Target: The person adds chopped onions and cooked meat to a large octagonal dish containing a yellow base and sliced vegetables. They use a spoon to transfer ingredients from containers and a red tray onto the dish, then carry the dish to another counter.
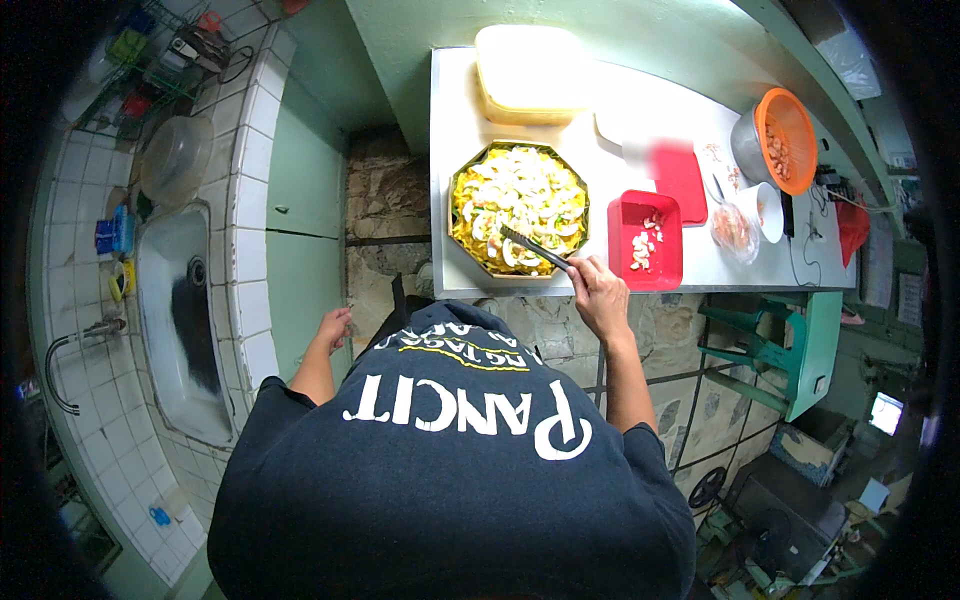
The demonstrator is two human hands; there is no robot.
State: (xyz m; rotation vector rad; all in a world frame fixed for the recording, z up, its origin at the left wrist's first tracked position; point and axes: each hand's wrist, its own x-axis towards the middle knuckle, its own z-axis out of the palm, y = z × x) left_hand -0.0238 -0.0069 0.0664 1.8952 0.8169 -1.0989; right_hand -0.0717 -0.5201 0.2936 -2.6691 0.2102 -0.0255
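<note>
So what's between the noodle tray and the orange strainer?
In the head view, the red box with egg slices sits right beside the noodle tray. Past it lie a red lid and a white cup, before the orange strainer.

A: What sits on the white rectangular table [450, 180]?
B: Octagonal tray of yellow noodles topped with egg slices [518, 208], front left. Pale yellow lidded plastic container [528, 72] behind it.
A: Right side?
B: Red square plastic tub [645, 240] just beside the tray, flat red lid [680, 178], metal bowl holding an orange strainer [775, 145], small white cup [765, 208].
</note>
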